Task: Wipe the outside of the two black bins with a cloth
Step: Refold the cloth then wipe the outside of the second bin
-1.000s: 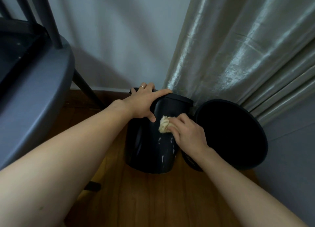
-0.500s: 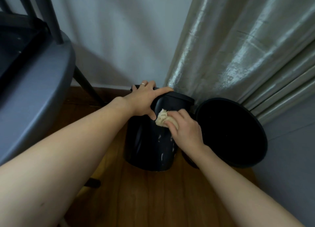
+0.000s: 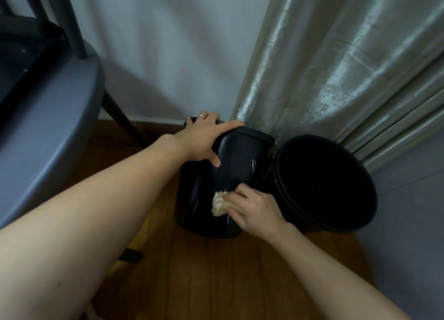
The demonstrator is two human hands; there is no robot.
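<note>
A pale, bunched cloth [image 3: 219, 204] is pinched under the curled fingers [image 3: 236, 201] of the right hand [image 3: 255, 210] and is pressed against the lower front wall of the lidded black bin [image 3: 234, 173], near its base. The rim of that bin's lid is gripped by the left hand [image 3: 204, 139], the thumb laid down the front wall and the other fingers hooked over the top, a ring being visible on one of them. Pale streaks are seen on the wall above the cloth. Just to the right of the lidded bin, touching or nearly touching it, the open black bin [image 3: 348, 223] is set, its mouth tilted toward the camera. Behind both bins a shiny curtain [image 3: 336, 55] is hung, and the wooden floor [image 3: 228, 279] is spread beneath them. To the left of the lidded bin a grey chair [image 3: 48, 118] is placed.

The step in hand is judged to be the wiping of the lidded bin's outside. It would be done well if the lid were held firmly so the bin is not slid across the floor, if the cloth were kept flat and drawn in overlapping strokes across the streaks, and if the bin were turned so that the side facing the curtain is reached. The open bin's outside is judged not yet wiped.
</note>
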